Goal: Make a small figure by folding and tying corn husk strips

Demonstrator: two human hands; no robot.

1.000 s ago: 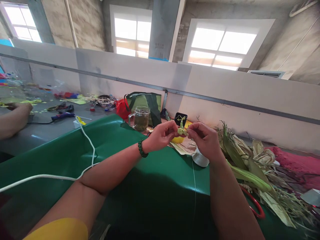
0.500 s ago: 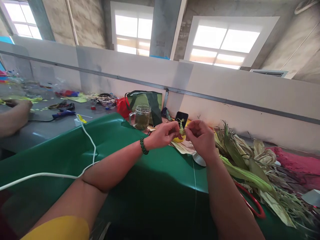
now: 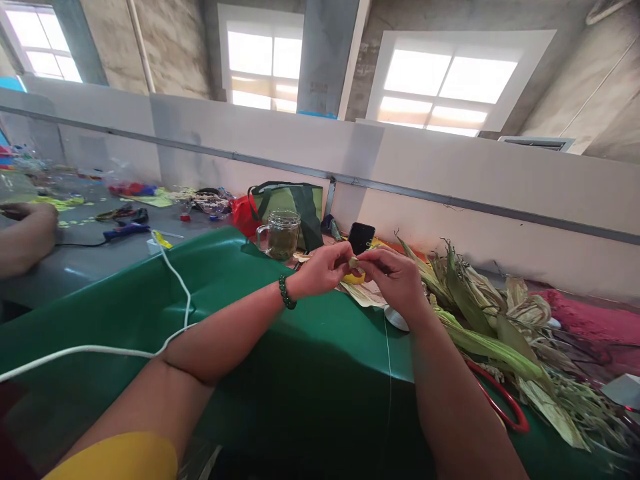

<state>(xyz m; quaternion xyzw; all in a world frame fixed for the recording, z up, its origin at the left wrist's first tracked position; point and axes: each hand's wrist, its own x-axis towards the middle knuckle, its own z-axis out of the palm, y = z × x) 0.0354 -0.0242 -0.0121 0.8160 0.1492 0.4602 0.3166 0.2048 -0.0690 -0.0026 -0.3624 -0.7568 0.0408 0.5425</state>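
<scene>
My left hand point(image 3: 324, 270), with a green bead bracelet point(image 3: 286, 292) at its wrist, pinches a small pale-green corn husk piece point(image 3: 355, 265), mostly covered by fingers. From the other side my right hand point(image 3: 400, 279) comes up against it, thumb and fingertips closed at its top. Whether a thread is between those fingertips is too small to tell. Below my right wrist is a white thread spool point(image 3: 397, 319), with a thin thread point(image 3: 389, 363) running down over the green mat point(image 3: 320, 360).
Corn husks point(image 3: 480, 313) are heaped on the right, beside a red loop handle point(image 3: 505, 400). A glass mug point(image 3: 283, 235), a green bag point(image 3: 313, 203) and a phone point(image 3: 361, 238) stand behind my hands. At left lie a white cable point(image 3: 100, 349) and another person's hand point(image 3: 30, 230).
My right hand has moved left and in, its fingers closing at the husk piece. The piece, which stood upright with a thin top, is now mostly hidden between my fingers.
</scene>
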